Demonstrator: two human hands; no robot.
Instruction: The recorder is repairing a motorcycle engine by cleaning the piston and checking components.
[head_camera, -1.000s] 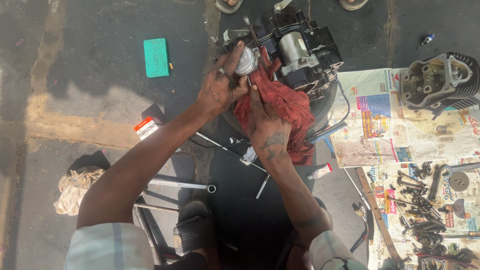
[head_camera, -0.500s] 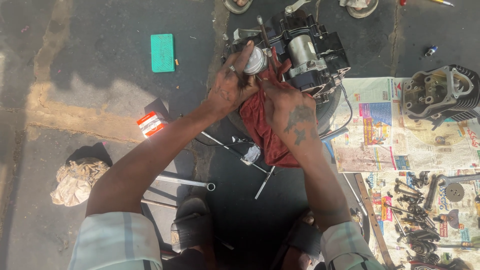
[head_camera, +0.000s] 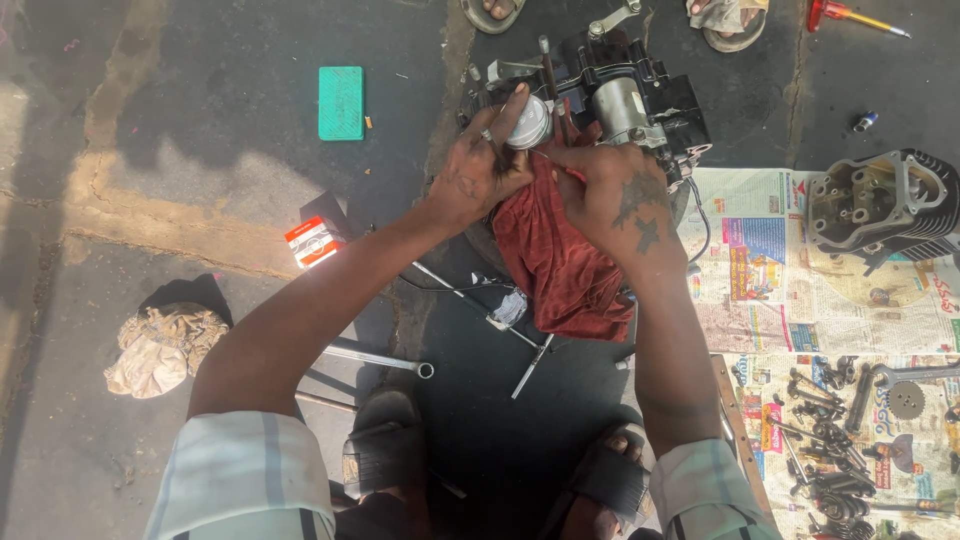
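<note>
Gripping the round silver metal piston (head_camera: 527, 122) at its side, the left hand (head_camera: 478, 172) has its fingers clamped on it above the black engine block (head_camera: 640, 95). The piston sits just ahead of both hands, its crown facing up, nearer the left one. The right hand (head_camera: 610, 195) is closed around a thin red-handled tool (head_camera: 565, 170) whose tip points toward the piston's lower edge, over a dark red cloth (head_camera: 565, 265) draped down the block. Around them lies grey concrete ground (head_camera: 200, 130): a green rectangular box (head_camera: 341, 102) toward the far left, a finned cylinder head (head_camera: 880, 205) on spread newspaper (head_camera: 760, 290) at the right edge, and spanners (head_camera: 375, 358) near the person's sandals.
</note>
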